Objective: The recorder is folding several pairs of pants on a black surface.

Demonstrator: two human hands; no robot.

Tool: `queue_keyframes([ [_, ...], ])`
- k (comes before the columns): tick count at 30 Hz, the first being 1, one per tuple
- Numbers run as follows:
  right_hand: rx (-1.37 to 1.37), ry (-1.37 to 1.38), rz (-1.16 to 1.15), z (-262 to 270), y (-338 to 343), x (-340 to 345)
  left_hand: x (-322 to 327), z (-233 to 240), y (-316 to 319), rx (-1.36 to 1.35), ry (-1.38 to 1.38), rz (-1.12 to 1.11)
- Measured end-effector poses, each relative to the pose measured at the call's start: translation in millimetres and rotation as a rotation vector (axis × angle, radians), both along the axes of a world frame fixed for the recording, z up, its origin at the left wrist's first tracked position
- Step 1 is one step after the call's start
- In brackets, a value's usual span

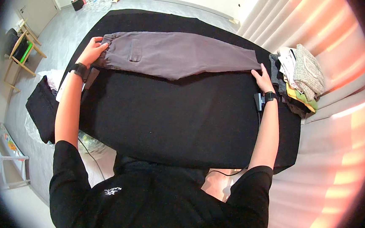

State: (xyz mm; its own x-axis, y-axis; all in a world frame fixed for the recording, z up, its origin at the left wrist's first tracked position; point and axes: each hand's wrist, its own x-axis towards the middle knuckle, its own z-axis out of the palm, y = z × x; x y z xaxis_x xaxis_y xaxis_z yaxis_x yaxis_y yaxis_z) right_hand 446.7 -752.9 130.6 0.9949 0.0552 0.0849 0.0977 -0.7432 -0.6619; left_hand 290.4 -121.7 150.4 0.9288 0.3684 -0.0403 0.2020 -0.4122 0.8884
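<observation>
A pair of grey trousers [174, 54] lies folded lengthwise across a table with a black cover [169, 119]. The elastic waistband is on the left, the leg hem on the right, and a flapped pocket [135, 50] shows near the waist. My left hand [93, 51] grips the waistband, thumb on top and fingers at its outer edge. At the lower corner of the hem, my right hand [263, 79] touches the cloth with thumb and forefinger spread; whether fabric is pinched there is hidden. Both wrists wear black straps, with a small device at the right one.
A pile of folded clothes [302, 78] stands at the table's right end, beside pale curtains [329, 146]. Dark cloth [43, 110] and clear plastic lie off the left edge. A wooden chair [25, 49] stands farther left. Cables hang near both arms.
</observation>
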Motion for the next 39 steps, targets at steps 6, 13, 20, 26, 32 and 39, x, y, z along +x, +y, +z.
queue_keyframes([
  [6,0.284,-0.042,-0.261,-5.3,3.2,22.1,1.4,4.3,4.7,0.138,0.093,-0.012],
  [13,0.403,-0.127,-0.285,-14.8,8.8,35.6,2.8,11.8,-5.0,-0.037,0.181,-0.126],
  [20,0.770,-0.357,-0.143,55.5,20.2,-16.8,-13.3,42.4,-19.1,-0.260,-0.109,-0.004],
  [26,0.916,-0.409,-0.030,108.3,-13.6,-111.2,-45.3,79.6,-19.0,-0.403,-0.101,0.018],
  [32,0.791,-0.262,-0.342,47.4,-52.9,-206.3,-75.2,23.4,-55.3,-0.245,0.053,-0.146],
  [39,0.889,-0.002,-0.454,-2.5,-64.4,-231.9,-92.1,-4.8,-69.6,-0.416,-0.037,-0.078],
])
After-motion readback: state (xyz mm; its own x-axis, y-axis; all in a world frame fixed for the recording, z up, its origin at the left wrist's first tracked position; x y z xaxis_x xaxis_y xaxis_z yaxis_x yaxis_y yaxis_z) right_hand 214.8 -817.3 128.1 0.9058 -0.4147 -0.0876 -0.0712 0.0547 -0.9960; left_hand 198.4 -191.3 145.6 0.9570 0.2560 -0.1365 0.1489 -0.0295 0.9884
